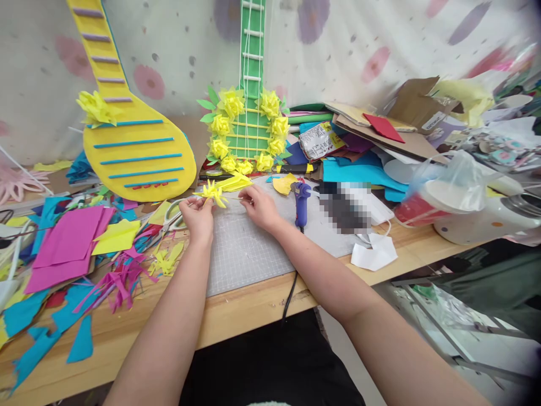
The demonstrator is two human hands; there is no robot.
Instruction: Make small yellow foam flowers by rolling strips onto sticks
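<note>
My left hand (198, 219) pinches a yellow crepe-paper flower (213, 193) with narrow, spread petals above the grey cutting mat (245, 254). Just to the right, my right hand (258, 206) has its thumb and fingers pressed together. A thin pale line runs from the flower towards those fingertips; what they grip is too small to tell. Folded yellow paper (234, 181) lies behind the flower. Scissors (172, 217) rest beside my left wrist, partly hidden. A purple glue gun (301, 202) stands on the mat, right of my right hand.
A yellow lute-shaped craft (139, 144) and a green one (252, 67) ringed with yellow flowers lean at the back. Magenta paper (67, 242) and scraps cover the left. Cardboard (412, 104), a bagged cup (426, 197) and a white mask-like item (374, 252) occupy the right.
</note>
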